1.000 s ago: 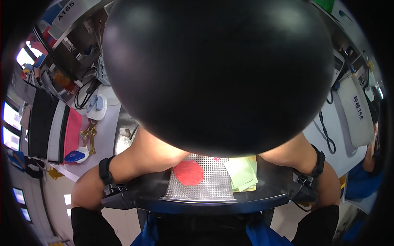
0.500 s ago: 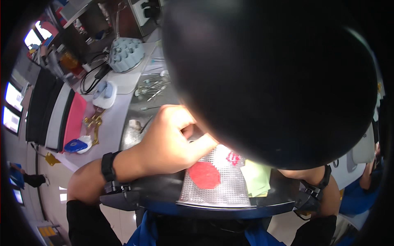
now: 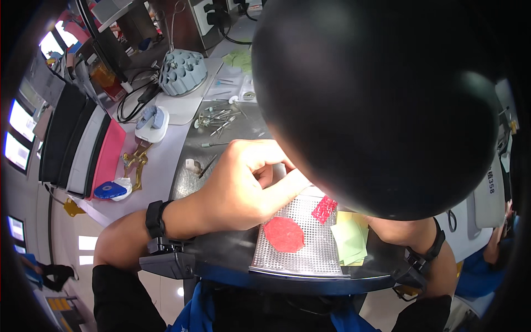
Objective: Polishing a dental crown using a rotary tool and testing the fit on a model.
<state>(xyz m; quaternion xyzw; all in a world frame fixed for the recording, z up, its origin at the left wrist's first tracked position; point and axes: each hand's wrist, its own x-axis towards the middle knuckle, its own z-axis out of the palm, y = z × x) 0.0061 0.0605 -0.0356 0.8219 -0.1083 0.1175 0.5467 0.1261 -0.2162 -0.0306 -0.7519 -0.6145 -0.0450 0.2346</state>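
My left hand (image 3: 251, 182) is closed, its thumb and fingers drawn together over the far end of a perforated metal sheet (image 3: 310, 260). Whatever the fingertips hold is hidden behind a large dark rounded shape (image 3: 381, 110) that fills the upper right. That shape also covers the fingers of my right hand (image 3: 390, 228); only its wrist end shows. On the sheet lie a flat red roundish piece (image 3: 284, 234) and a smaller glossy red textured piece (image 3: 324, 209). Several pale green sheets (image 3: 351, 240) rest just right of it.
Thin-shanked tools (image 3: 221, 119) lie scattered on the dark worktop beyond my left hand. Farther left stand a grey-blue holder with holes (image 3: 183, 74), a dental model (image 3: 152, 123) on a white base, a brass-coloured metal frame (image 3: 136, 163) and a blue-and-white object (image 3: 112, 189).
The view has shifted, so the bench items sit farther right in the picture. The dark shape covers less of the left side, showing more tools. My left hand keeps its closed pose.
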